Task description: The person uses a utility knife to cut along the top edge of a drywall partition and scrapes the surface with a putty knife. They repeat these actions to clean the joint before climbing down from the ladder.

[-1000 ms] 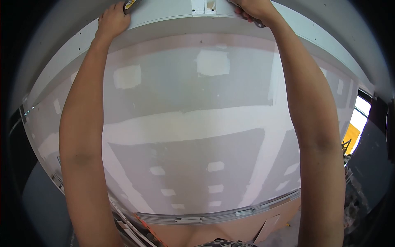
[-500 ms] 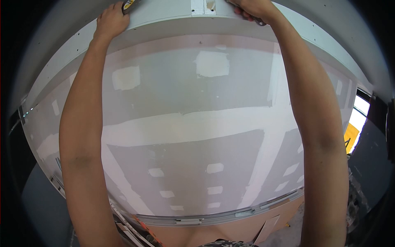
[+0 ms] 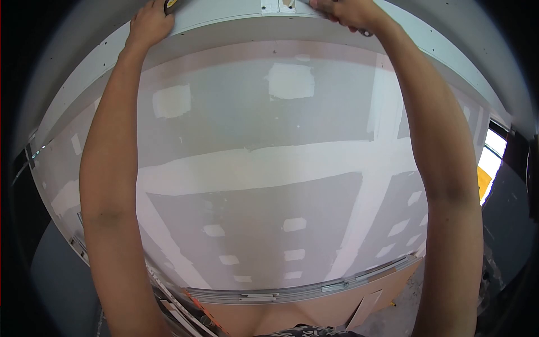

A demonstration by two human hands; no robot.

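Both arms reach up to a white board edge (image 3: 224, 18) at the top of the view. My left hand (image 3: 151, 23), at the upper left, is closed on a black and yellow tool (image 3: 171, 5), cut off by the frame's top. At the upper right, my right hand (image 3: 351, 14) is closed around a tool with a dark handle (image 3: 365, 32), whose rounded end shows below the fingers. The tool's front part points left, toward a small notch (image 3: 287, 4) in the board.
Behind the arms stands a large drywall surface (image 3: 247, 123) with white compound patches and bands. Metal strips (image 3: 258, 297) and a tan board (image 3: 320, 312) lie along the bottom. A bright opening (image 3: 494, 151) is at the far right.
My right hand and forearm have moved slightly right, and its tool has shifted right and a little down. My left hand has moved slightly left, still on its tool. The view has shifted slightly.
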